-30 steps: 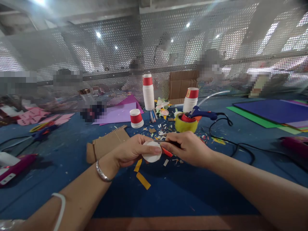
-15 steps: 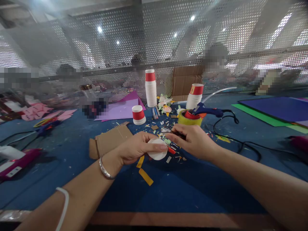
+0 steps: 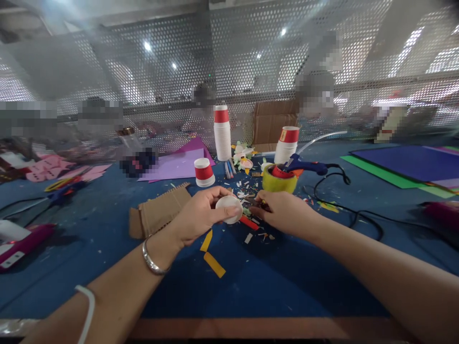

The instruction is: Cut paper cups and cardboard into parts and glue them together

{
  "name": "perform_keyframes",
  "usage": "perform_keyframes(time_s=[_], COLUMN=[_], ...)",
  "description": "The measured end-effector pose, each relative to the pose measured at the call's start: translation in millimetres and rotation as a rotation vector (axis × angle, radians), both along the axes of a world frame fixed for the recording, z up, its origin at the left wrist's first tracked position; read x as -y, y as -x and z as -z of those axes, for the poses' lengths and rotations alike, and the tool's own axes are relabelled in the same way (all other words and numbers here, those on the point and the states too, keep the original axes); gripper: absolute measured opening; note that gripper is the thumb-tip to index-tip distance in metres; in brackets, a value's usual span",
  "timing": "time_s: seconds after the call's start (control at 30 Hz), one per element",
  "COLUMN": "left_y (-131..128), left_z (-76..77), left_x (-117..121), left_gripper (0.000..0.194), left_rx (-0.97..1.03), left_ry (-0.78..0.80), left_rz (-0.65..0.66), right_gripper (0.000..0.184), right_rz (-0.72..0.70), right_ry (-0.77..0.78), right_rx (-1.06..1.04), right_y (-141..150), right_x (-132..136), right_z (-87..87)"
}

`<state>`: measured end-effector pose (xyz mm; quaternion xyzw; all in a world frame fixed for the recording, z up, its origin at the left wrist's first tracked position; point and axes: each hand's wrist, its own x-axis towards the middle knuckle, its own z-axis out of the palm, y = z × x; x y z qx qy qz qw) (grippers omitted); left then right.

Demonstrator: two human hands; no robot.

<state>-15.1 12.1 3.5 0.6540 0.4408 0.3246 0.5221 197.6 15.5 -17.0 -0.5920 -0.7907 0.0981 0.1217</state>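
Note:
My left hand pinches a round white paper piece, thumb across its face and fingers behind. My right hand is closed around a dark-handled tool; its grey tip points toward the paper piece, and its kind is mostly hidden by my fingers. A small gap separates the two hands. Under and beyond them lie many paper scraps and a red strip. Two yellow-orange paper strips lie nearer to me, below my left hand.
Cardboard lies left; a red-and-white paper cup stands beyond. Tall cup stacks stand farther back. A blue glue gun rests on a yellow tape roll, its cable trailing right. Another glue gun lies left.
Both hands keep their holds. The round white piece has tilted and shifted slightly left and up in the picture. The tool's blade shows less than before. The whole view has shifted slightly.

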Motion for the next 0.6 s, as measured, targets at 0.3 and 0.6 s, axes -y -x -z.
perform_keyframes(time_s=[0.3, 0.6], left_y=[-2, -6], left_z=[2.3, -1.3], left_x=[4, 6], left_gripper=[0.028, 0.021], left_rx=[-0.073, -0.063], left_ry=[-0.034, -0.045], left_rz=[0.030, 0.041], right_gripper=[0.025, 0.036], right_rz=[-0.057, -0.028], right_ry=[0.049, -0.056], right_rx=[0.139, 0.203], right_y=[6, 4], right_x=[11, 17], right_z=[-5.8, -13.5])
